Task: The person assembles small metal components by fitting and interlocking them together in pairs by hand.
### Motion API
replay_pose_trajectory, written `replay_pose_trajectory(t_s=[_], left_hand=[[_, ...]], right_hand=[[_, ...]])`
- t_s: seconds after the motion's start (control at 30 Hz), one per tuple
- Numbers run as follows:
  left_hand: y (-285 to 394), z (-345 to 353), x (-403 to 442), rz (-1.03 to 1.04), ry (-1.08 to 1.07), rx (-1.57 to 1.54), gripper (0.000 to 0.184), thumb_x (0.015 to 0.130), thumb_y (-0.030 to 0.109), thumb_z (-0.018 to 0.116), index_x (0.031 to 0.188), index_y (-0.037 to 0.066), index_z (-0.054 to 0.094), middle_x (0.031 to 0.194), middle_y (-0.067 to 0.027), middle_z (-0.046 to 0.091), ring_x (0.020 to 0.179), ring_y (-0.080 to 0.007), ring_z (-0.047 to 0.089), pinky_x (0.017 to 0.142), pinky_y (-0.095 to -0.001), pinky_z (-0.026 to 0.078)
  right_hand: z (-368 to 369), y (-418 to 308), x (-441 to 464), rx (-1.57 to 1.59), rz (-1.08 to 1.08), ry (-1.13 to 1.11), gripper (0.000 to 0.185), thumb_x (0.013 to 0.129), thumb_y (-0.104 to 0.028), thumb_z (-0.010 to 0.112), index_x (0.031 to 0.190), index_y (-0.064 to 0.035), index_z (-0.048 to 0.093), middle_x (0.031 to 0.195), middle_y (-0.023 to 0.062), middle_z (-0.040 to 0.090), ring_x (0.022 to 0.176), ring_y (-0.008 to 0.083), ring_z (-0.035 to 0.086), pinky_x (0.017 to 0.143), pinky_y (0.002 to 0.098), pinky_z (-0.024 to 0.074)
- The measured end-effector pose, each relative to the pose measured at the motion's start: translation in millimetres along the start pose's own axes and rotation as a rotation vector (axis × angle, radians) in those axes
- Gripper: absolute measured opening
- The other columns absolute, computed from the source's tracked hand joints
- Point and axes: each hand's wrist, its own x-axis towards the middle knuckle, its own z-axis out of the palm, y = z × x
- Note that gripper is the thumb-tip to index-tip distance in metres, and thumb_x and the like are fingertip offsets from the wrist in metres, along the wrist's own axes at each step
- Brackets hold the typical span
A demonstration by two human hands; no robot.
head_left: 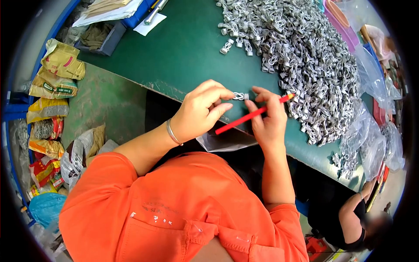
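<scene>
My left hand [203,107] pinches the end of a small silvery part with twisted wire loops and a ribbed end [241,96], just above the table edge. Facing it, my right hand [269,121] has a red pencil [238,122] held slantwise, its tip up to the right. The right index finger and thumb lie close to the part's ribbed end; whether they touch it I cannot tell. A big heap of similar silvery looped parts [305,56] spreads to the right of my hands, and a loose one [226,46] lies at its left edge.
The green table [174,48] runs diagonally. Papers [107,11] and a grey bin [104,41] sit at upper left. Sacks [54,85] line the left side. Clear plastic bags [373,148] lie at the right edge. Another person in black [334,214] is at lower right.
</scene>
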Motion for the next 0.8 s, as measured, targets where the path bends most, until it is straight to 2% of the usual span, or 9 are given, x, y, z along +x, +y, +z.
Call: replay_pose_trajectory(t_s=[0.07, 0.13, 0.23, 0.4, 0.47, 0.6, 0.67, 0.73, 0.8], left_hand=[[2, 3, 1, -0.208, 0.026, -0.076, 0.021, 0.077, -0.004, 0.067, 0.098, -0.003, 0.062, 0.091, -0.0089, 0.058, 0.067, -0.0106, 0.058, 0.058, -0.0218, 0.048], [2, 1, 0, -0.200, 0.020, -0.059, 0.026, 0.077, -0.004, 0.067, 0.102, -0.004, 0.060, 0.093, -0.0095, 0.058, 0.068, -0.0117, 0.060, 0.060, -0.0218, 0.049], [1, -2, -3, -0.176, -0.062, -0.115, 0.027, 0.078, -0.003, 0.068, 0.104, -0.007, 0.061, 0.093, -0.0112, 0.060, 0.074, -0.0128, 0.064, 0.063, -0.0228, 0.052], [4, 0, -6, -0.406, -0.170, -0.459, 0.020, 0.082, -0.004, 0.064, 0.102, -0.006, 0.062, 0.091, -0.0094, 0.063, 0.079, -0.0125, 0.064, 0.070, -0.0237, 0.055], [4, 2, -7, -0.248, -0.072, -0.447, 0.016, 0.081, -0.005, 0.065, 0.096, -0.006, 0.063, 0.088, -0.0092, 0.063, 0.079, -0.0112, 0.064, 0.070, -0.0233, 0.054], [2, 5, -9, -0.162, 0.002, -0.438, 0.016, 0.076, -0.007, 0.068, 0.090, -0.004, 0.062, 0.087, -0.0098, 0.063, 0.077, -0.0132, 0.063, 0.066, -0.0240, 0.053], [3, -1, -5, 0.124, -0.056, -0.177, 0.017, 0.072, -0.007, 0.071, 0.086, 0.000, 0.063, 0.089, -0.0105, 0.062, 0.074, -0.0179, 0.062, 0.061, -0.0270, 0.051], [8, -6, -7, 0.127, -0.160, -0.192, 0.023, 0.067, -0.013, 0.063, 0.083, 0.004, 0.064, 0.092, -0.0093, 0.061, 0.080, -0.0227, 0.060, 0.067, -0.0305, 0.050], [5, -9, -9, 0.189, -0.275, -0.194, 0.027, 0.065, -0.014, 0.058, 0.084, 0.004, 0.065, 0.095, -0.0101, 0.061, 0.085, -0.0240, 0.059, 0.072, -0.0317, 0.049]], right_hand=[[5, 8, 1, 0.001, -0.030, -0.064, 0.026, 0.069, 0.003, 0.072, 0.082, -0.0016, 0.050, 0.086, 0.0135, 0.063, 0.077, 0.0309, 0.058, 0.069, 0.0352, 0.0472], [5, 7, -2, 0.095, 0.021, -0.054, 0.025, 0.069, 0.007, 0.071, 0.078, -0.0021, 0.049, 0.084, 0.0128, 0.063, 0.075, 0.0262, 0.060, 0.066, 0.0323, 0.0486], [1, 6, -10, 0.462, 0.052, 0.034, 0.029, 0.069, 0.014, 0.070, 0.075, -0.0032, 0.047, 0.084, 0.0125, 0.064, 0.075, 0.0171, 0.062, 0.063, 0.0267, 0.0503], [-6, -1, -17, 0.524, 0.008, 0.070, 0.029, 0.070, 0.012, 0.071, 0.077, -0.0026, 0.047, 0.089, 0.0151, 0.063, 0.076, 0.0170, 0.061, 0.065, 0.0269, 0.0510], [-10, -3, -21, 0.662, 0.138, 0.015, 0.029, 0.072, 0.010, 0.072, 0.080, -0.0021, 0.046, 0.091, 0.0156, 0.063, 0.076, 0.0151, 0.061, 0.066, 0.0265, 0.0515], [-16, -14, -29, 0.884, 0.344, -0.021, 0.026, 0.076, 0.010, 0.068, 0.080, -0.0026, 0.045, 0.092, 0.0173, 0.063, 0.075, 0.0144, 0.061, 0.069, 0.0267, 0.0524], [-18, -11, -33, 0.884, 0.297, -0.025, 0.026, 0.077, 0.011, 0.066, 0.079, -0.0033, 0.045, 0.093, 0.0174, 0.063, 0.079, 0.0184, 0.063, 0.069, 0.0289, 0.0530], [-20, -9, -33, 0.803, 0.091, -0.131, 0.025, 0.076, 0.011, 0.066, 0.076, -0.0040, 0.046, 0.091, 0.0169, 0.063, 0.083, 0.0231, 0.064, 0.071, 0.0317, 0.0536], [-22, -9, -35, 0.692, 0.004, -0.247, 0.028, 0.072, 0.012, 0.068, 0.073, -0.0049, 0.046, 0.090, 0.0150, 0.065, 0.088, 0.0265, 0.064, 0.074, 0.0350, 0.0532]])
